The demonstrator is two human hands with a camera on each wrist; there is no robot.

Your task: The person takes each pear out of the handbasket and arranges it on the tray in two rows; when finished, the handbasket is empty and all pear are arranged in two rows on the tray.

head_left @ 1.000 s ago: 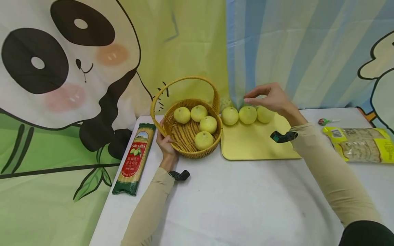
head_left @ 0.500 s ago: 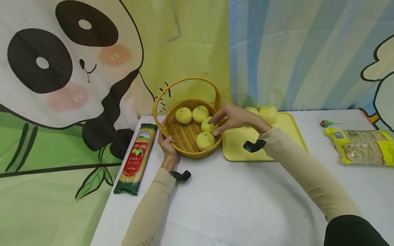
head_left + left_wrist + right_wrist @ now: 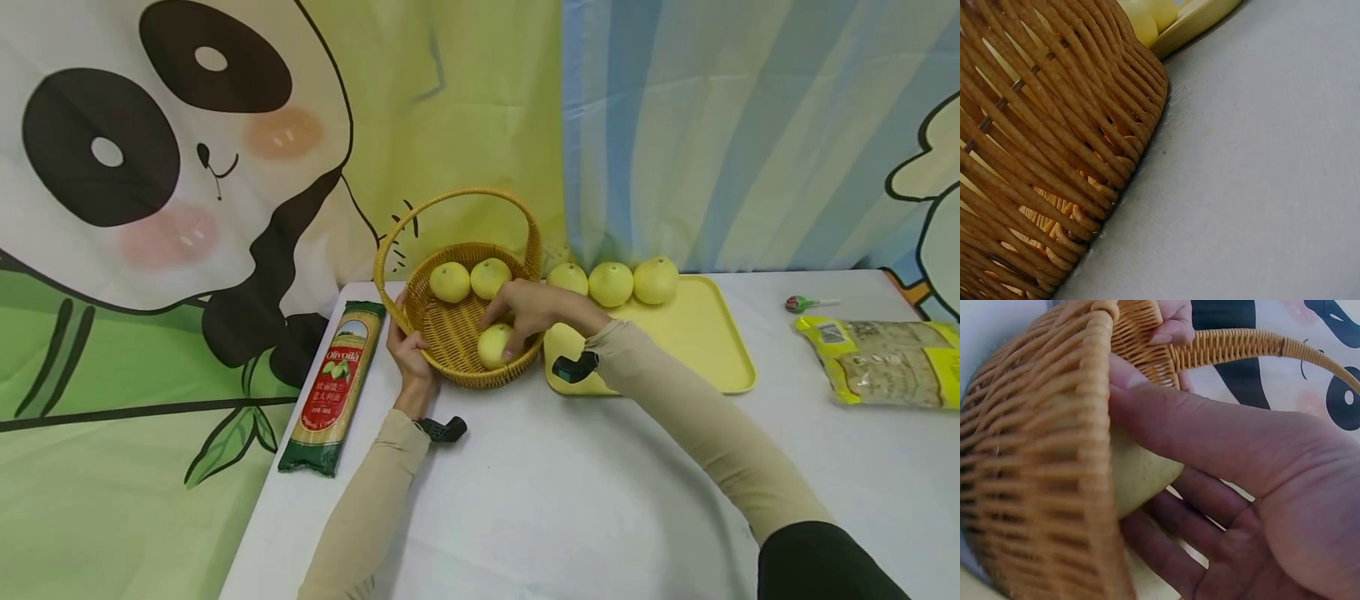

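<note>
1. Right hand (image 3: 531, 307), reaching over the basket's right side, holds a round, pale yellow-green fruit (image 3: 493, 346), thumb on one side and curved fingers on the other.
2. That fruit is inside the woven basket (image 3: 450, 329), at its near right part; the right wrist view shows it just behind the rim.
3. Left hand (image 3: 408, 354) grips the basket's left side, thumb over the rim; its other fingers are mostly hidden.
4. Two similar fruits (image 3: 450, 282) sit side by side at the basket's far side, below a tall arched handle (image 3: 474, 192).
5. Just right of the basket lies a yellow tray (image 3: 701, 350), with three more fruits (image 3: 611, 284) in a row along its far edge.
6. Left of the basket, a red-labelled pasta packet (image 3: 333, 387) lies slanted on the white table (image 3: 570, 492).
7. Farther right are a lollipop (image 3: 810, 304) and, nearer the person, a yellow-ended bag (image 3: 888, 360).
8. Behind everything hangs a backdrop (image 3: 480, 100) with a large cartoon panda at left.
</note>
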